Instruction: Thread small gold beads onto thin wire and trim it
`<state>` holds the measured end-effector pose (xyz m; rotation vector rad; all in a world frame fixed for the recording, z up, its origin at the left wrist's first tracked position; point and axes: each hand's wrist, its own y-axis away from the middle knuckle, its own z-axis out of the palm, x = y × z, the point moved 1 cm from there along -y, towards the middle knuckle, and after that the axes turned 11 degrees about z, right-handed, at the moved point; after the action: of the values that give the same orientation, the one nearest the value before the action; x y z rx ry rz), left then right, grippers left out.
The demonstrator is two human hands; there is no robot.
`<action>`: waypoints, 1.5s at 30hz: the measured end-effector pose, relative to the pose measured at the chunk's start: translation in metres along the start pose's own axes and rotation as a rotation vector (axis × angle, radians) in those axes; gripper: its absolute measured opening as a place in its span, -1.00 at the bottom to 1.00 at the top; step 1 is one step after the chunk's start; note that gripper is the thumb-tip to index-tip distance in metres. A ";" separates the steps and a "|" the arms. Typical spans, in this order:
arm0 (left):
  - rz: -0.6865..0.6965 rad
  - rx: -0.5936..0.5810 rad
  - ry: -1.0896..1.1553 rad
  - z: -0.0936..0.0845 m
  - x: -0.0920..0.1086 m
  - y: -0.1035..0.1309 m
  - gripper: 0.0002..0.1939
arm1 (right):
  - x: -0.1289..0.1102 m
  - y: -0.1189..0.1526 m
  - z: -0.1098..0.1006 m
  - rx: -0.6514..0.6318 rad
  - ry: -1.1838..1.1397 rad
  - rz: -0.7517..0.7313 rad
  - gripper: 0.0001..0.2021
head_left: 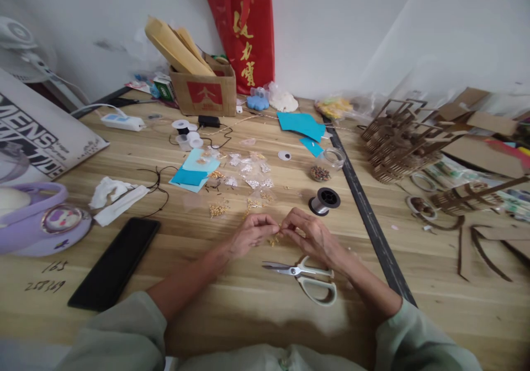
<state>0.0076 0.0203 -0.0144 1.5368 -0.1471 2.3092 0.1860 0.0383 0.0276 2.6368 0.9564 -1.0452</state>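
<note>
My left hand [255, 233] and my right hand [308, 232] meet fingertip to fingertip over the table, both pinched closed. Between and just under them shows a small gold beaded piece [274, 240]; its fine details are too small to make out. Scissors with pale handles [317, 282] lie slightly open below my right hand. A spool of silvery wire [324, 201] stands beyond that hand. Past my left hand are a pile of gold beads [218, 210] and several small clear bags of silver pieces [252, 173].
A black phone [115, 263] and a purple object [39, 222] are at left. A jar of mixed beads [321, 172], blue sheets [301, 125] and a cardboard box [202, 92] lie farther back. Brown woven baskets [401, 144] stand right of a dark strip [368, 216].
</note>
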 end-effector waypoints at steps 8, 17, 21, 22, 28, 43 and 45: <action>0.006 -0.047 0.093 -0.002 0.004 -0.001 -0.70 | 0.001 -0.001 -0.001 0.001 -0.055 0.014 -0.94; 0.009 -0.008 0.105 -0.006 0.001 -0.003 -0.70 | -0.001 -0.001 -0.002 -0.026 -0.177 0.078 -0.93; -0.010 -0.012 0.069 -0.005 0.003 -0.002 -0.68 | -0.004 0.000 -0.002 -0.049 -0.207 0.114 -0.90; -0.014 -0.024 0.064 -0.004 0.004 -0.001 -0.68 | -0.004 0.000 -0.002 -0.052 -0.214 0.123 -0.89; -0.028 -0.090 0.060 0.000 0.008 0.001 -0.69 | -0.005 0.000 -0.001 -0.072 -0.234 0.150 -0.88; -0.037 -0.143 0.108 -0.002 0.007 0.001 -0.71 | -0.001 -0.001 -0.001 -0.092 -0.232 0.151 -0.87; -0.039 -0.145 0.116 -0.002 0.007 0.001 -0.72 | -0.002 -0.001 -0.001 -0.087 -0.219 0.144 -0.88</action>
<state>0.0035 0.0216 -0.0088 1.3201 -0.2464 2.2957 0.1854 0.0384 0.0296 2.4186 0.7370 -1.1964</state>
